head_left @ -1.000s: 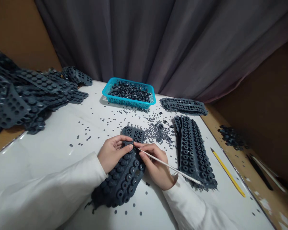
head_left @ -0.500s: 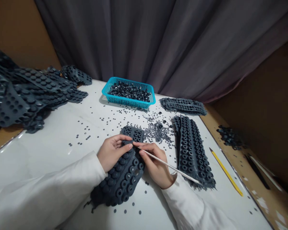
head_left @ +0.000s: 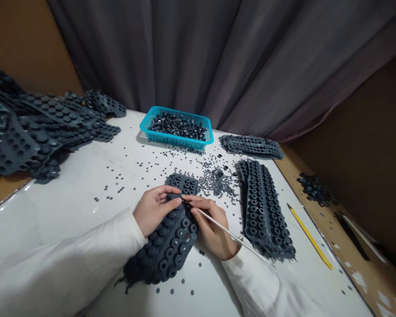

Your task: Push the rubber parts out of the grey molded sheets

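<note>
A dark grey moulded rubber sheet [head_left: 167, 250] with rows of round ring-shaped bumps lies over the table's near middle, its top part folded up under my fingers. My left hand [head_left: 155, 210] is closed on the folded edge, thumb in front and fingers behind. Pinched in my right hand [head_left: 215, 228] is a thin white stick [head_left: 233, 236], its tip meeting the sheet close to my left thumb. My fingers hide the exact contact. Small grey discs [head_left: 219, 181] are scattered beyond my hands.
A blue basket [head_left: 177, 140] full of small dark rubber parts stands at the back. More sheets [head_left: 265, 211] are stacked on the right, near a yellow pencil-like stick [head_left: 310, 237]. A big heap of sheets [head_left: 49, 127] occupies the left. Behind hangs a grey curtain [head_left: 198, 53].
The white stick's rear end has swung slightly down and left as my right hand turned a little. My left hand and the sheet stay almost where they were.
</note>
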{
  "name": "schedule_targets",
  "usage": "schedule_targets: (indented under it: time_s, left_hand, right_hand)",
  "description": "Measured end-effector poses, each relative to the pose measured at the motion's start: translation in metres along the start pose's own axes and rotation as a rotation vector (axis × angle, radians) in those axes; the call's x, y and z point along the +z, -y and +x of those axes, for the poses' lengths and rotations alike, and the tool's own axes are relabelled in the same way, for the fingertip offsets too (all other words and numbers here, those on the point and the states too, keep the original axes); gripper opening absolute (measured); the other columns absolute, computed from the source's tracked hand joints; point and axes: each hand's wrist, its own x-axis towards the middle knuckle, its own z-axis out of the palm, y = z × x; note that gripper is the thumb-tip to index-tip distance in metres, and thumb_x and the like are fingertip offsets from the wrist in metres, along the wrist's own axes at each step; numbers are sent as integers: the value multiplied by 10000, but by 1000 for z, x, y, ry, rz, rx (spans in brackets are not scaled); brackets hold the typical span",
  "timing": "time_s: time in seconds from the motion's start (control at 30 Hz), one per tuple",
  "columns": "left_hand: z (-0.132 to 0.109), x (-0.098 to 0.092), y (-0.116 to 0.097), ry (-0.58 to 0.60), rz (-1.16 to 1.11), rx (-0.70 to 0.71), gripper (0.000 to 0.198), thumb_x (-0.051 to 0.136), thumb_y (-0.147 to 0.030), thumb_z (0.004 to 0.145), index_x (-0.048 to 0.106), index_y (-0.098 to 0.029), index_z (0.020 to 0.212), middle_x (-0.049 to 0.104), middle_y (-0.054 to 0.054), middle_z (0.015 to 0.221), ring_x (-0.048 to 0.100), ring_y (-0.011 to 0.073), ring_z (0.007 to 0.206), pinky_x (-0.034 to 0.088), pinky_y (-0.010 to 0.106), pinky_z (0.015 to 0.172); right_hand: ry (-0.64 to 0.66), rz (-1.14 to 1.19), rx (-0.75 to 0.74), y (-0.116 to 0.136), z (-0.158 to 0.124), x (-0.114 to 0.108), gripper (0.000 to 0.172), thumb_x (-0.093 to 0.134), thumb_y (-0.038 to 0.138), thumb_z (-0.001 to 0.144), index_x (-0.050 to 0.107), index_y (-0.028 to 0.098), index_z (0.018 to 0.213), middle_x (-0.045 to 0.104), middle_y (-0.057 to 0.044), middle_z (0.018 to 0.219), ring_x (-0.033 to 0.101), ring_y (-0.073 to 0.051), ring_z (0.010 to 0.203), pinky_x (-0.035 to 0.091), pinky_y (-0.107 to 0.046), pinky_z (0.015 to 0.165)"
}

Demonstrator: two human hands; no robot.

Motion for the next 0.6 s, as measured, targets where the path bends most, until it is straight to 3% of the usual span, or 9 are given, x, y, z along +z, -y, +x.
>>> schedule_targets:
  time_s: [0.6]
  left_hand:
    - [1, 0, 1, 8, 25, 33, 332, 730, -317, 632, 617, -142, 891, 678, 61, 836, 629, 211, 857, 469, 327, 800]
  right_hand:
    - [-59, -16, 38, -1, 0, 1, 101, 508, 170, 906, 574, 229, 954, 670, -79, 1087, 628, -192, 1036, 508, -355, 865]
